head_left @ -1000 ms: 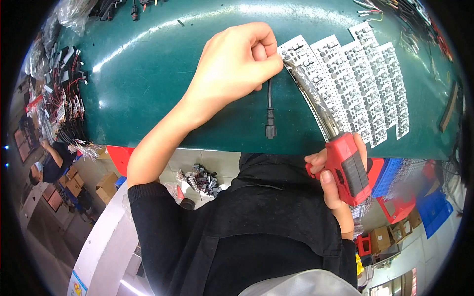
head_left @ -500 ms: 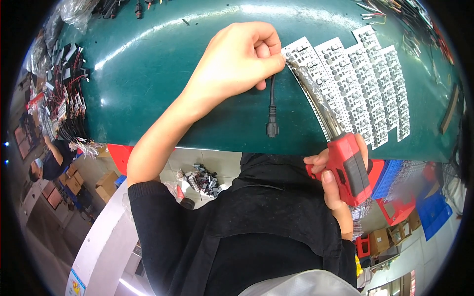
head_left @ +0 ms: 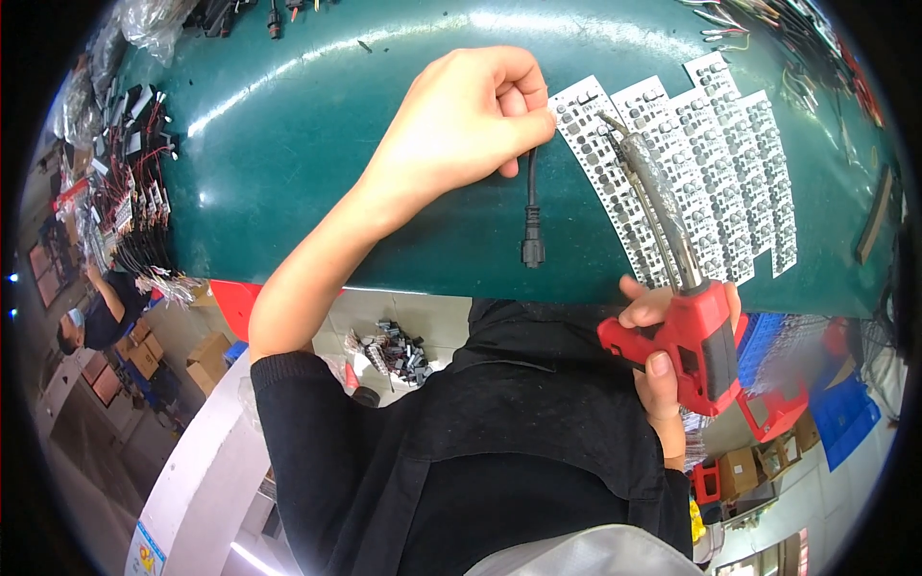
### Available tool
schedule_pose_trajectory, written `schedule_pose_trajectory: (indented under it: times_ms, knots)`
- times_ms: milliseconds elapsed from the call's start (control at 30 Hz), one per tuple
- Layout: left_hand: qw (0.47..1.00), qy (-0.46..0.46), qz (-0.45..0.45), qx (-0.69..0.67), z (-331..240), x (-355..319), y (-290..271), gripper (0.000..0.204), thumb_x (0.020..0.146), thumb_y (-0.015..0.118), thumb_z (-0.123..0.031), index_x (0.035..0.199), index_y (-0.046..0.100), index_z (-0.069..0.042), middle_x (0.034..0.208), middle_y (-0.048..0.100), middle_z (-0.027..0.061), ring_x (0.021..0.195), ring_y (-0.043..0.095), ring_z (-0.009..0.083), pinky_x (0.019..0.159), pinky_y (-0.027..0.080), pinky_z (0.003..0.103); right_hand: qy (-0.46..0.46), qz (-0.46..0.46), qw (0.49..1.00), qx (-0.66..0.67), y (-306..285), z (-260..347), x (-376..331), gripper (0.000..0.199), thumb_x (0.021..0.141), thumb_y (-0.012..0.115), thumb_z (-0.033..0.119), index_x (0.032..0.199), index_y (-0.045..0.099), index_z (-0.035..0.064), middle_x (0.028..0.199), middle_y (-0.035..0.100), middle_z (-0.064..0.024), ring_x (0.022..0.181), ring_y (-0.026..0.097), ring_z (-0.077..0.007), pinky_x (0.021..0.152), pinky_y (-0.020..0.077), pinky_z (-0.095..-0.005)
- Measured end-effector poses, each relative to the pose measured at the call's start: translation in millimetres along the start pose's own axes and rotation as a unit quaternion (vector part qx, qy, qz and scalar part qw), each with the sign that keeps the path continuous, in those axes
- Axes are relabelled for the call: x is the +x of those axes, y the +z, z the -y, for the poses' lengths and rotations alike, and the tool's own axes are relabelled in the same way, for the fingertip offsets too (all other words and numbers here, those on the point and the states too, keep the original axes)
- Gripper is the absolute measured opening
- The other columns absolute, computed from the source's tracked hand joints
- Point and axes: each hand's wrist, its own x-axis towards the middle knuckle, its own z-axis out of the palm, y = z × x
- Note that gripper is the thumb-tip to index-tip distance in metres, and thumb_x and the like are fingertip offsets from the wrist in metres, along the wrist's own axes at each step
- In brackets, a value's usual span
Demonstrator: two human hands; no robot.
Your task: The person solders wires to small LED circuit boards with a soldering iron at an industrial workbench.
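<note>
Green workbench (head_left: 259, 173), white circuit boards (head_left: 706, 163) at right. The left hand (head_left: 471, 120) pinches a black cable (head_left: 533, 187), upper end hidden, beside the boards; the right hand (head_left: 660, 386) grips a red soldering gun (head_left: 707, 350), tip over them. Apparent step: soldering; next contact calls for a steady cable.

- Open tabletop (head_left: 279, 163) runs from the wire pile (head_left: 134, 202) to the left forearm (head_left: 317, 254).
- Black cable (head_left: 533, 226) blocks the gap beneath the left hand (head_left: 471, 120).
- Soldering gun (head_left: 706, 350) overhangs the circuit boards (head_left: 713, 120).
- Free strip between boards and dark stick (head_left: 874, 216).
</note>
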Motion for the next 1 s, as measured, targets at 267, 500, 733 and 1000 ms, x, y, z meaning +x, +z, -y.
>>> schedule_pose_trajectory:
  times_ms: [267, 500, 733, 1000]
  knots:
    - [1.000, 0.007, -0.008, 0.015, -2.1, -1.5, -1.7, 0.012, 0.079, 0.064, -0.010, 0.077, 0.057, -0.001, 0.057, 0.052, -0.0030, 0.045, 0.051, 0.0033, 0.043, 0.037, 0.016, -0.052, 0.032, 0.998, 0.016, -4.0, -6.5, 6.4, 0.077, 0.080, 0.058, 0.013, 0.139, 0.009, 0.0114, 0.092, 0.060, -0.0145, 0.084, 0.061, -0.0269, 0.103, 0.0276, -0.0601]
    - [0.958, 0.123, -0.114, 0.233, -7.6, -24.7, 14.0, 0.016, 0.077, 0.069, -0.009, 0.087, 0.059, -0.001, 0.071, 0.057, 0.0044, 0.057, 0.054, 0.0108, 0.055, 0.047, 0.025, -0.088, 0.049, 0.995, 0.006, -7.0, -8.8, 10.3, 0.078, 0.079, 0.058, 0.011, 0.140, 0.009, 0.0110, 0.091, 0.060, -0.0149, 0.084, 0.061, -0.0274, 0.104, 0.0232, -0.0613]
    - [0.845, 0.399, -0.106, 0.339, 11.8, -14.2, -6.9, 0.025, 0.071, 0.070, -0.002, 0.095, 0.062, -0.004, 0.078, 0.060, 0.0075, 0.064, 0.060, 0.0192, 0.055, 0.049, 0.029, -0.087, 0.043, 0.995, 0.009, -9.9, -9.6, 11.7, 0.079, 0.080, 0.058, 0.010, 0.141, 0.008, 0.0114, 0.091, 0.060, -0.0152, 0.084, 0.061, -0.0266, 0.104, 0.0236, -0.0611]
    - [0.794, 0.505, -0.055, 0.333, 30.5, -8.7, -19.9, 0.028, 0.066, 0.068, 0.000, 0.094, 0.065, 0.000, 0.077, 0.059, 0.0068, 0.062, 0.058, 0.0186, 0.051, 0.047, 0.027, -0.068, 0.006, 0.997, 0.046, -6.9, -10.0, 16.2, 0.077, 0.082, 0.059, 0.014, 0.141, 0.008, 0.0104, 0.092, 0.059, -0.0145, 0.084, 0.059, -0.0248, 0.103, 0.0267, -0.0600]
